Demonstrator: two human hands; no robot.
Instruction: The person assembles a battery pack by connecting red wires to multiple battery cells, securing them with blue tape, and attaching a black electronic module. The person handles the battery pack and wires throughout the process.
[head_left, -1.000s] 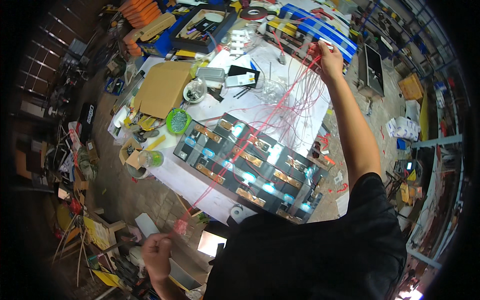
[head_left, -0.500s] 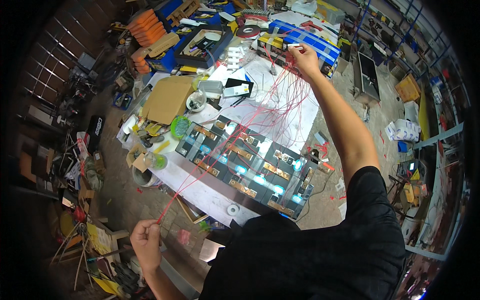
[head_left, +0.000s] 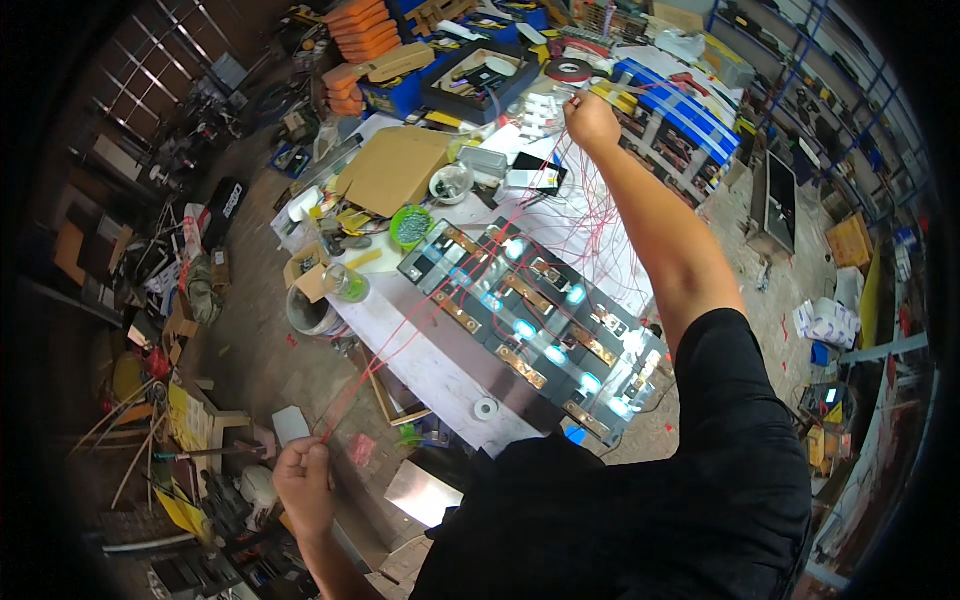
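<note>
Thin red wires (head_left: 405,328) are stretched across the bench, pinched at their near ends by the closed fingers of my left hand (head_left: 305,485), low and left beyond the bench edge. At the far side, my extended right hand (head_left: 592,122) is also closed on the wire bundle; a small pale piece shows at its fingertips, too small to make out. More red wires hang in loose loops below that hand. Beneath the taut wires lies a block of dark battery cells (head_left: 530,320) with copper busbars (head_left: 458,312) and bright reflections on top.
A blue-wrapped battery pack (head_left: 690,115) stands far right. Along the left side are a cardboard sheet (head_left: 395,170), a green bowl of small metal parts (head_left: 410,228), a white tub (head_left: 450,183) and a glass jar (head_left: 347,285). A white ring (head_left: 485,408) lies near the front edge.
My right hand has moved left, away from the blue-wrapped pack, and the white piece in its fingers shows less. My left hand still pinches the wires. The whole view has shifted.
</note>
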